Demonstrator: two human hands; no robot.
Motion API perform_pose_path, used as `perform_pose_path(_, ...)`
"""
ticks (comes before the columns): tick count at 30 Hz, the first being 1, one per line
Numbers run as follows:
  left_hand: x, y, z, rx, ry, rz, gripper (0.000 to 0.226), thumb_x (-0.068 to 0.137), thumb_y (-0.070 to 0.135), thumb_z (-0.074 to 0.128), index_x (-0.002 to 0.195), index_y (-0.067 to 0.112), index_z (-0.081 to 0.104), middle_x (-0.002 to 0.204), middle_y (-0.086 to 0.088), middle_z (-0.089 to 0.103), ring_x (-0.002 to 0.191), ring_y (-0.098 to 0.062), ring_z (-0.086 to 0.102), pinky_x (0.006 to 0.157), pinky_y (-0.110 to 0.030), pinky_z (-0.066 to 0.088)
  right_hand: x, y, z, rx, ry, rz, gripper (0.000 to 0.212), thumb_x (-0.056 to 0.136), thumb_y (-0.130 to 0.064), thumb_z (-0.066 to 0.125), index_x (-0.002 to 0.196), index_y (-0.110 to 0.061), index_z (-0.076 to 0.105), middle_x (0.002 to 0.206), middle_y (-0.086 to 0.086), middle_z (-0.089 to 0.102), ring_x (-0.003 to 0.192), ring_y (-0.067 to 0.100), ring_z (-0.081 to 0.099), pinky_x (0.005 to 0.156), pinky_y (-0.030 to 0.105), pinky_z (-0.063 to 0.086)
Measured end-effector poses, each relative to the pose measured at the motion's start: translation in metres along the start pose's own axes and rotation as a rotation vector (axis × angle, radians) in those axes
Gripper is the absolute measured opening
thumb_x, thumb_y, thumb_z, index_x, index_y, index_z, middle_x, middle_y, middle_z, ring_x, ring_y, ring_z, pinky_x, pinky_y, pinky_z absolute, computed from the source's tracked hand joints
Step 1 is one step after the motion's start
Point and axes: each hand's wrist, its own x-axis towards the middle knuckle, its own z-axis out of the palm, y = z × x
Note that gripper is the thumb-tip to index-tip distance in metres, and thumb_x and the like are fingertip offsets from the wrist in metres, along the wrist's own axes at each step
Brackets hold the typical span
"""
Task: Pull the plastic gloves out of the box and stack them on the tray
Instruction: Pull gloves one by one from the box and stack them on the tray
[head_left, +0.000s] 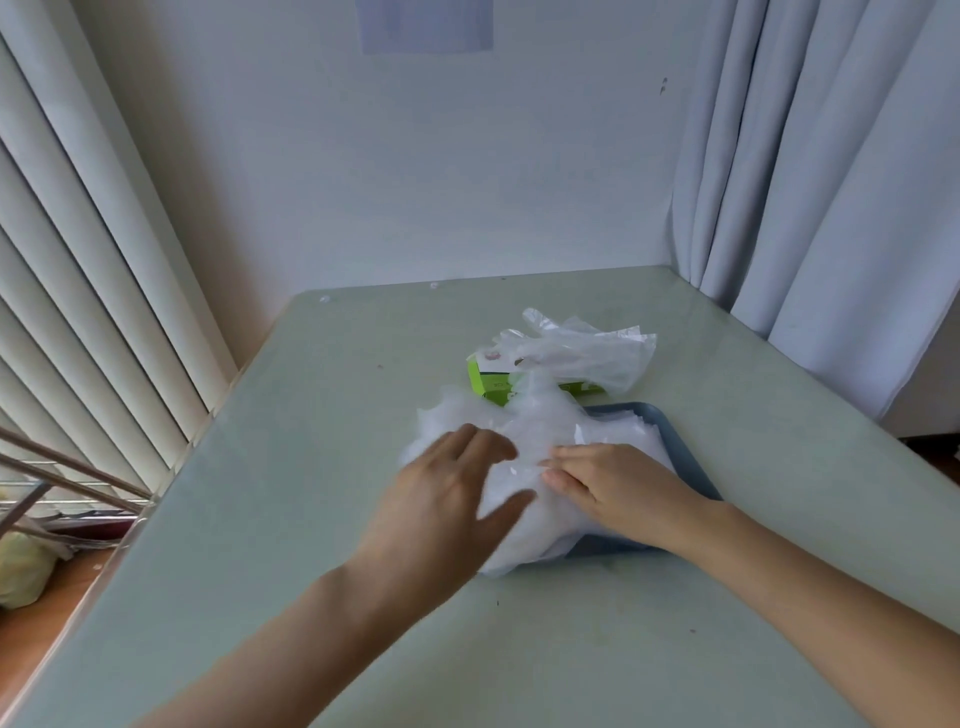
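A pile of clear plastic gloves (524, 441) lies on a blue-grey tray (696, 467) in the middle of the table and spills over the tray's left edge. My left hand (452, 493) rests flat on the left side of the pile, fingers straight and thumb spread. My right hand (613, 488) presses on the right side of the pile with straight fingers. Behind the tray stands a green glove box (491, 382), and one clear glove (582, 353) sticks out of its top, draped to the right.
The pale green glass table (311, 493) reaches a white wall at the back. Vertical blinds (78, 312) hang on the left and a grey curtain (821, 182) on the right. A rack and a bag sit below the table's left edge.
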Motion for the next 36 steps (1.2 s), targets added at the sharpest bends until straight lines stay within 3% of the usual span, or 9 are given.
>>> perform_pose_path(5, 0.022, 0.014, 0.042, 0.205, -0.258, -0.009, 0.055, 0.067, 0.036, 0.079, 0.115, 0.013, 0.062, 0.105, 0.003, 0.066, 0.094, -0.011, 0.065, 0.070, -0.017, 0.047, 0.002, 0.000, 0.002, -0.024, 0.004, 0.002, 0.030, 0.102, -0.036, 0.033, 0.101, -0.021, 0.059, 0.105, -0.002, 0.068, 0.080, 0.007, 0.054, 0.071, 0.018, 0.035)
perform_pose_path(10, 0.025, -0.012, 0.062, 0.422, -0.357, 0.043, 0.047, 0.012, 0.028, 0.086, 0.053, 0.023, 0.062, 0.044, 0.010, 0.053, 0.039, -0.004, 0.053, 0.045, -0.012, 0.039, -0.004, 0.003, -0.003, 0.058, -0.040, -0.013, 0.039, 0.101, -0.039, 0.036, 0.133, -0.027, 0.056, 0.142, -0.009, 0.049, 0.128, 0.008, 0.047, 0.108, 0.020, 0.033)
perform_pose_path(15, 0.014, -0.023, 0.052, 0.474, -0.455, 0.225, 0.049, 0.037, 0.027, 0.088, 0.084, 0.020, 0.076, 0.085, 0.007, 0.073, 0.090, -0.014, 0.070, 0.078, -0.019, 0.052, -0.006, 0.007, -0.011, 0.219, -0.091, 0.025, 0.058, 0.085, -0.062, 0.046, 0.123, -0.023, 0.066, 0.137, -0.007, 0.055, 0.124, 0.005, 0.050, 0.107, 0.024, 0.035)
perform_pose_path(19, 0.014, -0.018, 0.035, 0.524, -0.721, 0.118, 0.055, 0.097, 0.013, 0.043, 0.149, 0.011, 0.024, 0.154, -0.008, 0.028, 0.138, -0.024, 0.033, 0.110, -0.031, 0.027, 0.008, 0.010, -0.014, 0.195, 0.020, 0.059, 0.022, 0.083, -0.043, 0.068, 0.085, -0.022, 0.073, 0.096, -0.009, 0.067, 0.089, 0.007, 0.061, 0.086, 0.028, 0.046)
perform_pose_path(23, 0.014, -0.016, 0.004, 0.582, -0.785, -0.114, 0.024, 0.093, 0.009, 0.043, 0.114, 0.011, 0.054, 0.116, -0.006, 0.057, 0.109, -0.026, 0.057, 0.077, -0.030, 0.041, 0.010, 0.012, -0.016, 0.163, -0.024, 0.044, 0.016, 0.079, -0.046, 0.072, 0.078, -0.032, 0.065, 0.093, -0.015, 0.059, 0.085, 0.002, 0.057, 0.078, 0.018, 0.043)
perform_pose_path(26, 0.019, -0.009, -0.023, 0.693, -0.812, -0.192, 0.024, 0.094, 0.010, 0.042, 0.070, 0.013, 0.036, 0.074, 0.002, 0.045, 0.094, -0.024, 0.060, 0.068, -0.026, 0.036, 0.014, 0.016, -0.017, 0.201, -0.045, 0.023, 0.018, 0.076, -0.046, 0.073, 0.080, -0.030, 0.068, 0.097, -0.015, 0.057, 0.091, 0.002, 0.055, 0.083, 0.023, 0.044)
perform_pose_path(29, 0.027, 0.005, -0.023, 0.594, -0.535, -0.206, 0.013, 0.092, 0.019, 0.050, 0.079, 0.017, 0.048, 0.087, 0.001, 0.063, 0.089, -0.019, 0.065, 0.064, -0.025, 0.042, 0.018, 0.016, -0.017, 0.191, -0.041, -0.006, 0.020, 0.075, -0.045, 0.075, 0.082, -0.027, 0.069, 0.104, -0.016, 0.053, 0.099, -0.002, 0.049, 0.086, 0.017, 0.039)
perform_pose_path(32, 0.035, 0.024, 0.002, 0.368, -0.373, 0.031, 0.018, 0.056, 0.032, 0.071, 0.056, 0.018, 0.060, 0.052, 0.003, 0.058, 0.043, -0.014, 0.058, 0.038, -0.015, 0.033, 0.021, 0.015, -0.017, 0.200, -0.054, -0.028, 0.019, 0.076, -0.042, 0.075, 0.085, -0.026, 0.069, 0.105, -0.015, 0.054, 0.100, 0.000, 0.050, 0.087, 0.021, 0.041)
perform_pose_path(36, 0.043, 0.031, 0.053, 0.302, -0.545, 0.008, 0.038, 0.077, 0.011, 0.065, 0.114, 0.006, 0.057, 0.109, -0.010, 0.063, 0.100, -0.022, 0.063, 0.078, -0.027, 0.047, 0.022, 0.015, -0.019, 0.145, -0.082, -0.022, 0.005, 0.083, -0.027, 0.068, 0.087, -0.025, 0.068, 0.106, -0.011, 0.057, 0.096, 0.006, 0.051, 0.085, 0.021, 0.041)
